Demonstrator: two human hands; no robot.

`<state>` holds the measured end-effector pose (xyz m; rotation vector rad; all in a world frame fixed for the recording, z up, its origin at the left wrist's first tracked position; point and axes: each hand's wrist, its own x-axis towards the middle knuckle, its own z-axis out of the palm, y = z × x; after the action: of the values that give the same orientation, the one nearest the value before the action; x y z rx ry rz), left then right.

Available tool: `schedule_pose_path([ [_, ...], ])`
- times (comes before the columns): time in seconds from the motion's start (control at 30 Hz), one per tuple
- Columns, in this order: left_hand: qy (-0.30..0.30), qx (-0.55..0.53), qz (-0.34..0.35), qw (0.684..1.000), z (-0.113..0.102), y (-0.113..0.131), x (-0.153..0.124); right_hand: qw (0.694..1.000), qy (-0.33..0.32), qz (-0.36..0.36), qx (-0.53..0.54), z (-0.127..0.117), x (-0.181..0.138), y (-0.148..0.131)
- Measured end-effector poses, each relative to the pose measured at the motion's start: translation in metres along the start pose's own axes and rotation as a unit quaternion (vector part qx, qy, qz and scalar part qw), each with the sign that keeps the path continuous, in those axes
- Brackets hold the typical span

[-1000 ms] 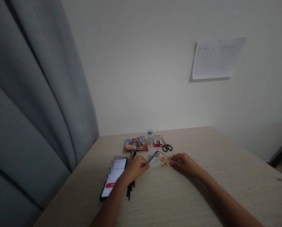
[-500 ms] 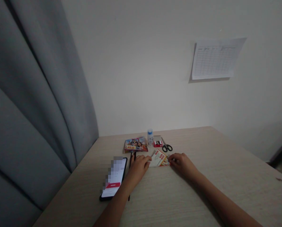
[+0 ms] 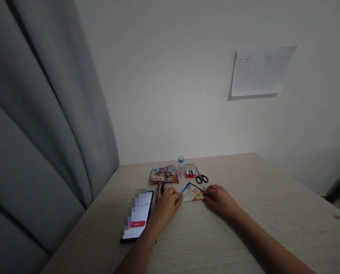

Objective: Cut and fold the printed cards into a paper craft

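A small printed paper leaflet (image 3: 193, 193) lies on the table between my hands, with white, red and orange print and a blue border along its upper edges. My left hand (image 3: 168, 199) has its fingertips closed on the leaflet's left corner. At the right corner, the curled fingers of my right hand (image 3: 217, 196) grip the paper; the thumb is partly hidden. A thin black stick-like thing (image 3: 162, 188) lies beneath and beside my left hand, mostly covered by it. Behind the leaflet are scissors (image 3: 202, 179) with black handles.
A phone (image 3: 137, 217) with a lit screen lies left of my left forearm. Toward the wall are a stack of colourful leaflets (image 3: 164, 175), a clear bottle with a blue part (image 3: 181, 166) and a small red-and-white box (image 3: 190, 173). A grey curtain (image 3: 58, 114) borders the left side.
The leaflet's upper edges now show a blue border where white paper showed before, and its top sits slightly lower. Both hands stay at its corners with only slight finger movement.
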<state>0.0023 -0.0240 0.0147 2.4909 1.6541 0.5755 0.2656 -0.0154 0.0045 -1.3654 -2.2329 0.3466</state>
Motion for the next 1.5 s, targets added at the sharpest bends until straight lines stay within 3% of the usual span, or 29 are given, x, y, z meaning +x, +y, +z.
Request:
schedule_pose_path([
  [0.87,-0.003,0.068,-0.015,0.998,0.004,0.005,-0.002,0.999,-0.009,0.025,-0.036,0.008,0.000,-0.002],
  [1.5,0.019,0.069,0.011,0.997,0.009,0.010,0.000,0.995,-0.013,0.044,-0.091,0.008,0.000,-0.007],
])
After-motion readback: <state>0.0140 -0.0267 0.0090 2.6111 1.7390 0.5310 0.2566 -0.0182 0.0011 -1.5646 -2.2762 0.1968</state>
